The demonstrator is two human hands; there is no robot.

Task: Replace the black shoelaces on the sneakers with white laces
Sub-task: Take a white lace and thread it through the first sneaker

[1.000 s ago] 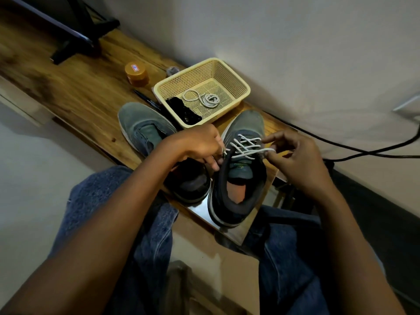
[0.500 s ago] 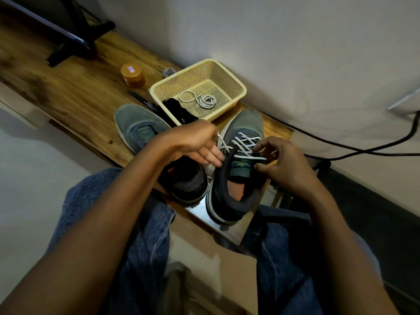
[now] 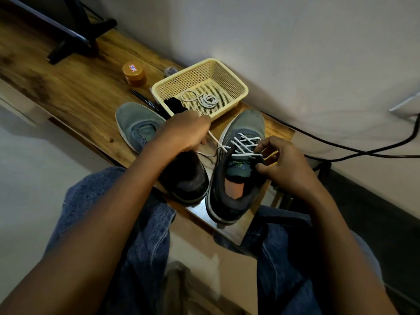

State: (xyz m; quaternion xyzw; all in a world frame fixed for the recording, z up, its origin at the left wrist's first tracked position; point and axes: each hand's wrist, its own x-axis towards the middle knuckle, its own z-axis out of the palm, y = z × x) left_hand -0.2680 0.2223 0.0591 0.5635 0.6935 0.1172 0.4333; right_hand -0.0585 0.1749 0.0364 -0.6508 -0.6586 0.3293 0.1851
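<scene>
Crisscrossing white lace [image 3: 244,144], grey sneaker [image 3: 241,176]

Dim, warm light — soft blur, edges warped

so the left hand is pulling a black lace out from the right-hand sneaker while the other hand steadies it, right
Not quite: the lace is white, not black, as the head view shows. The left hand pulls it out from the right-hand sneaker while the right hand steadies the shoe.
</scene>
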